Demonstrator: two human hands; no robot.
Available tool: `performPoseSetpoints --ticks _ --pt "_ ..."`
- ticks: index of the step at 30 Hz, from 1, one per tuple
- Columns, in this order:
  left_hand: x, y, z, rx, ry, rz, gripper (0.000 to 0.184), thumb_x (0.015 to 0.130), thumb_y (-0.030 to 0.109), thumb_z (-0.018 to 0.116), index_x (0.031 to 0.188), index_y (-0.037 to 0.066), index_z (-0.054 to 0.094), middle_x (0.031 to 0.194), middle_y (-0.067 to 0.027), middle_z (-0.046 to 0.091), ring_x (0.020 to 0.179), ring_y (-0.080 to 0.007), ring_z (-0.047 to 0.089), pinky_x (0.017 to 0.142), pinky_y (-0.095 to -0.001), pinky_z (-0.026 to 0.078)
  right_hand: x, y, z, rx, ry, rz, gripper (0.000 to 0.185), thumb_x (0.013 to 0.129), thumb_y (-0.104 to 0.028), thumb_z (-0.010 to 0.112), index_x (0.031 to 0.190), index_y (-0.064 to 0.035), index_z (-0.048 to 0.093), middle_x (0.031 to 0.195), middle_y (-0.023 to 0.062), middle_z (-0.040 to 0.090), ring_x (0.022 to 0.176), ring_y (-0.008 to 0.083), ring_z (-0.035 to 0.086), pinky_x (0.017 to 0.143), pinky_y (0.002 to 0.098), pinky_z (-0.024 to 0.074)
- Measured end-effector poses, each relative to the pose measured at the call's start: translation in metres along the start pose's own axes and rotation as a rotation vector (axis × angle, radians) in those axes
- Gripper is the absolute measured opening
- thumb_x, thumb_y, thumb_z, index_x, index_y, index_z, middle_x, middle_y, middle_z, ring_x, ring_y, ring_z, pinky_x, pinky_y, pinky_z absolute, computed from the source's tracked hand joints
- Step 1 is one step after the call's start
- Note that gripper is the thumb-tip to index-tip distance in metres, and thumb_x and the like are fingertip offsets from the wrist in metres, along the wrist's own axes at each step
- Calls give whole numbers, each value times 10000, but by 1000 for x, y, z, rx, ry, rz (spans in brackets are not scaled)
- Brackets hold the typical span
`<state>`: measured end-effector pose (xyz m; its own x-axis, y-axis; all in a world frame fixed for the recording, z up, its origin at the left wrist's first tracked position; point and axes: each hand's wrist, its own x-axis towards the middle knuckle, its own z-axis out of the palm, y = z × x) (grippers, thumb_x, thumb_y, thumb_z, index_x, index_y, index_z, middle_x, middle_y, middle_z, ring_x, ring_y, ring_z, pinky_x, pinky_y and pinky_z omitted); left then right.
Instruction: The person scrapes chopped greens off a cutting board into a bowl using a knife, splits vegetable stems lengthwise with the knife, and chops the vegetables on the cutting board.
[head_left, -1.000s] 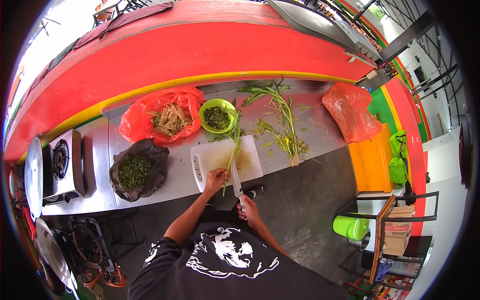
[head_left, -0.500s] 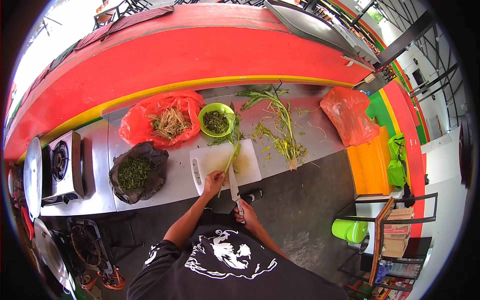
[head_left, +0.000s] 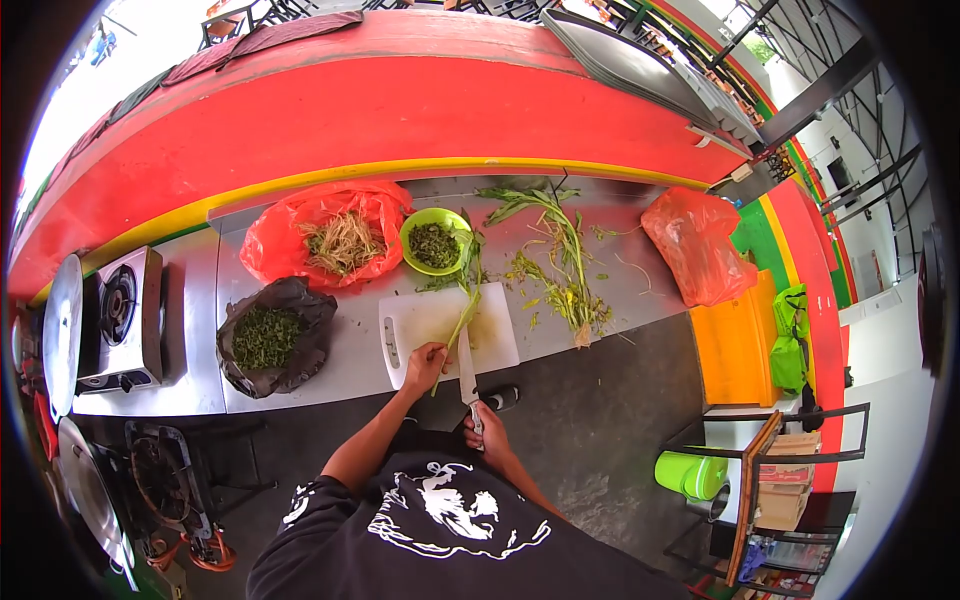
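Green stalk and knife held at the cutting board

A green stalk (head_left: 466,315) is gripped by the closed fingers of the left hand (head_left: 427,367), its length laid across the white cutting board (head_left: 405,309) and its leafy end reaching beside the green bowl (head_left: 411,259). The knife (head_left: 467,372) is held by its handle in the closed right hand (head_left: 487,428), with the blade over the board, close beside the stalk. On the bench (head_left: 352,372), chopped greens are held in a black bag (head_left: 312,318), and roots in an open red bag (head_left: 268,248). More stalks (head_left: 569,262) are spread to the board's right.
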<state>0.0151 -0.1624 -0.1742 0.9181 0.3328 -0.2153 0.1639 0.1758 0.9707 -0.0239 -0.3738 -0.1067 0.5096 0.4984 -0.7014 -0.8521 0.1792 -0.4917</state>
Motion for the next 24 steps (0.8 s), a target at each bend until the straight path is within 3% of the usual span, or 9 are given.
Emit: performPoseSetpoints --ticks 8,16,21,24 --pt "0 -1 0 -28 -12 -20 252 994 150 555 1110 -67 608 823 -107 688 619 -121 603 593 -276 502 2 8 -3 32 -29 48 179 1046 -387 432 1024 -223 501 733 -2 479 445 57 300 402 217 261" --pt "-19 11 -9 -57 12 32 228 967 135 607 1086 -54 654 805 -74 679 659 -117 604 617 -268 499 -1 5 1 -173 170 -66 217 1030 -397 482 1006 -184 511 711 -1 496 445 70 366 401 236 296" --pt "-52 31 -29 350 58 54 208 866 121 717 1018 -18 694 656 -56 642 594 -112 597 569 -285 483 -6 4 0 -181 194 -127 216 1026 -388 495 1037 -176 536 689 -5 489 431 67 366 391 239 294" --pt "-61 26 -30 403 65 105 207 842 119 732 994 -18 699 625 -68 631 553 -132 594 545 -295 479 -8 1 4 -191 162 -121 229 1025 -380 501 1110 -173 551 686 -7 486 431 65 367 390 237 296"
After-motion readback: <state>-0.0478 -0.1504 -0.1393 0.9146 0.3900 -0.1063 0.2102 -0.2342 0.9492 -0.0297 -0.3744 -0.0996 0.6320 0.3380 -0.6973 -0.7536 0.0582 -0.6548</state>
